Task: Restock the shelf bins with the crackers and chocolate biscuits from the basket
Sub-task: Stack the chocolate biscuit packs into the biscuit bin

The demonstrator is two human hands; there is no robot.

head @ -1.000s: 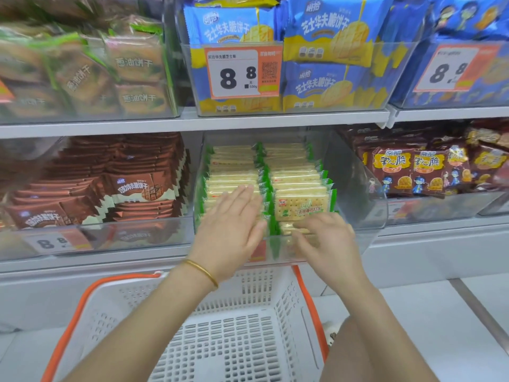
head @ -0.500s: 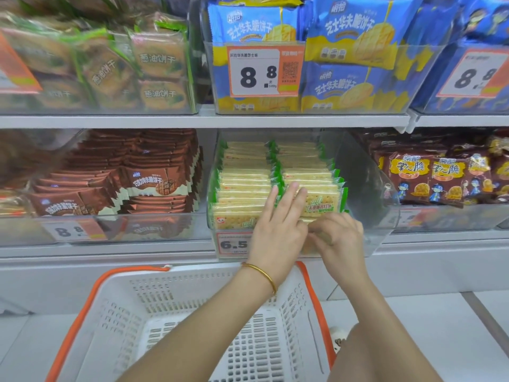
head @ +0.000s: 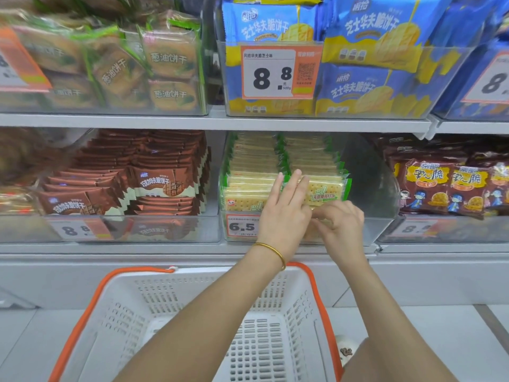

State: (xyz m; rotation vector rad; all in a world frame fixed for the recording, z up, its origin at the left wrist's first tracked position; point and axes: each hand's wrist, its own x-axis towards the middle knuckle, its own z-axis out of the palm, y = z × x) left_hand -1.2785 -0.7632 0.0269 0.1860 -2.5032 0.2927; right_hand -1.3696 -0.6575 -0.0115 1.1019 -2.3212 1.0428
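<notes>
Since no packet is to be seen in the visible part of the basket [head: 143, 268], the restocking is judged to be almost finished. Crackers [head: 256, 161] are packed upright in two rows in the clear middle bin [head: 366, 188], from its far end to its near front. Chocolate biscuits [head: 165, 183] are stacked high in the left bin [head: 165, 230]. The left hand [head: 283, 213] is held flat, fingers straight, and is pressed against the front of the rows where they meet. The right hand [head: 341, 224], close against it on the right, is curled on a low pack [head: 309, 233] at the near end of the right row, though the grip is partly hidden. Only the seating of this pack and the squaring of the rows are judged to be left. Part of the basket floor is covered by the forearms, so a leftover packet cannot be ruled out.
</notes>
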